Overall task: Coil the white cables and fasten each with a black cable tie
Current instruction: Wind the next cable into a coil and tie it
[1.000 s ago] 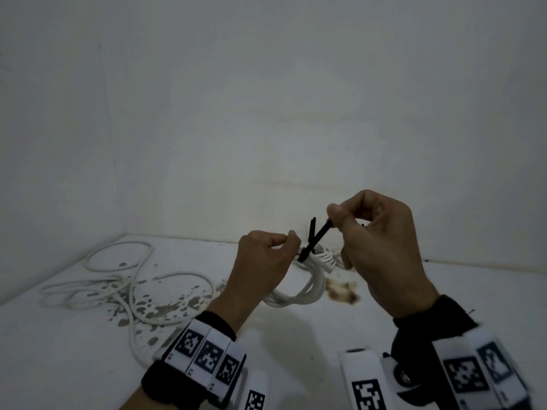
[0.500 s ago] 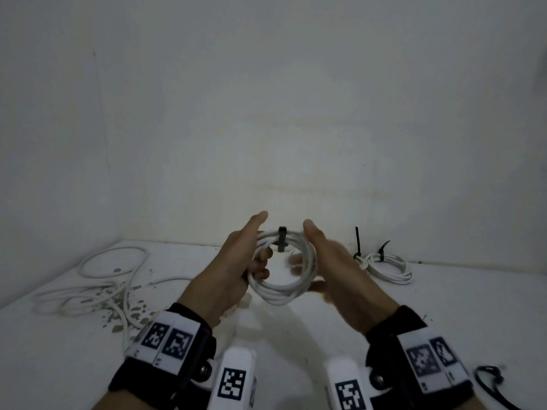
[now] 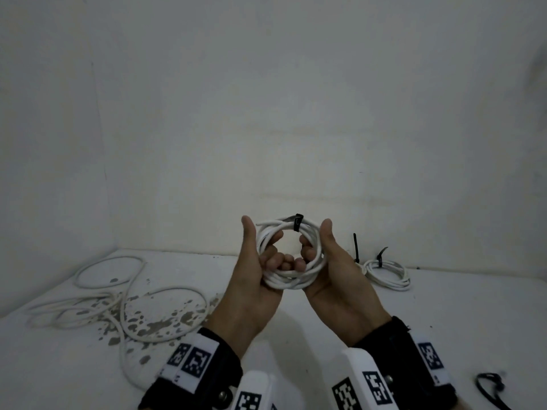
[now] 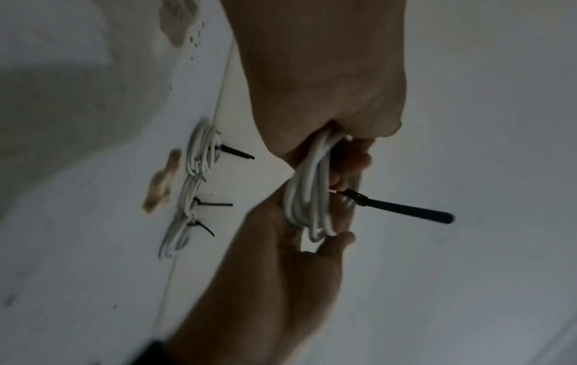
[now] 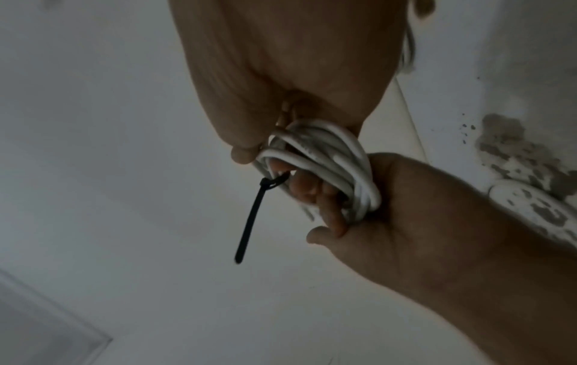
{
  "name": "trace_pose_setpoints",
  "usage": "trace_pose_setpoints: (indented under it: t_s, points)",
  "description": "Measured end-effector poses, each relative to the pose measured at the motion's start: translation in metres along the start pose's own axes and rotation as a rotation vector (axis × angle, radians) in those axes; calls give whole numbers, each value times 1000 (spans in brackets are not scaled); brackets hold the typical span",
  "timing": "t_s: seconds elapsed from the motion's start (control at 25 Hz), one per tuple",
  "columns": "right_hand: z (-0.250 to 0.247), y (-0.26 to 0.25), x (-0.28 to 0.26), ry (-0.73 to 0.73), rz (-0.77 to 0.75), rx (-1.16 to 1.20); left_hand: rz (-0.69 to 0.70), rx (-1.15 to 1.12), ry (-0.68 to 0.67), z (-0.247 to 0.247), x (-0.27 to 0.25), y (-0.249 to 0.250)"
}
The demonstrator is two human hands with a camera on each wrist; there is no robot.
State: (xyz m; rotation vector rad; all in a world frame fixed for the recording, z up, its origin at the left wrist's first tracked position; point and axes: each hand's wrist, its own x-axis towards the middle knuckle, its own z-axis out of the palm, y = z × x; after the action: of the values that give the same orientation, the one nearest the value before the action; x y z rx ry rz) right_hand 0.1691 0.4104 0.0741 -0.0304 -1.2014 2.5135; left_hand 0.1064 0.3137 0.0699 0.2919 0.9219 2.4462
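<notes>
A coiled white cable (image 3: 296, 284) stands upright in the air between my two hands, above the middle of the table. A black cable tie (image 3: 297, 221) is fastened round its top. My left hand (image 3: 260, 250) holds the coil's left side, with fingers curled through the hole and the thumb up along the outside. My right hand (image 3: 316, 241) holds the right side the same way. In the left wrist view the tie's tail (image 4: 406, 210) sticks out from the coil (image 4: 307, 197). The right wrist view shows the tail (image 5: 249, 222) hanging off the coil (image 5: 328, 160).
Tied coils (image 3: 387, 275) lie at the back right by the wall; the left wrist view shows three of them (image 4: 187, 197). Loose white cables (image 3: 118, 291) sprawl over a stained patch (image 3: 165, 321) on the left. Spare black ties (image 3: 488, 386) lie at the front right.
A second ago my right hand pinched the tie's tail and my left gripped the coil. Both hands now hold the coil upright and higher, with the tie on top.
</notes>
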Motion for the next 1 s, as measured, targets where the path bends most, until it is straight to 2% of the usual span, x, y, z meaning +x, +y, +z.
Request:
trace_pose_setpoints:
  t_s: [0.2,0.36,0.56,0.68,0.76,0.84,0.92,1.0]
  points:
    - [8,15,0,-61,-32,163,48,43,6,2,-2,18]
    - [5,20,2,-46,-33,105,51,107,-46,0,-4,20]
    - [-19,-5,5,-98,131,84,72,195,-96,1,-2,9]
    - [-31,-22,5,-129,258,-69,-26,259,-167,7,-9,8]
    - [-27,-25,4,-56,270,-159,-90,225,-241,10,-14,7]
    - [-20,-23,6,94,179,-101,-91,108,-281,10,-17,-3]
    - [-17,-23,7,204,99,-3,-42,9,-195,10,-18,-18]
    - [-15,-29,5,258,106,78,9,28,-160,15,-19,-32]
